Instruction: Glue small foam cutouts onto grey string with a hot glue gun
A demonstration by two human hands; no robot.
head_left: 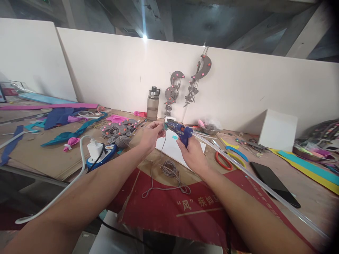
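My right hand [194,152] is wrapped round a blue hot glue gun [182,132], its nozzle pointing left. A long clear glue stick [238,165] runs out of the gun's back end. Just left of the nozzle, my left hand [152,135] pinches a small teal piece [165,126]; its exact shape is too small to tell. Grey yarn [162,146] hangs down from there to a loose coil [170,168] on the red cardboard [169,204]. Under the gun lies a white sheet [169,148] with a small turquoise cutout [174,137] on it.
Scissors with red handles [224,160] and a black phone [274,183] lie to the right. A water bottle [153,106] stands by the white partition, near hanging grey moon ornaments [202,68]. At left are a power strip [102,157], a white cable [82,158] and felt scraps [59,118].
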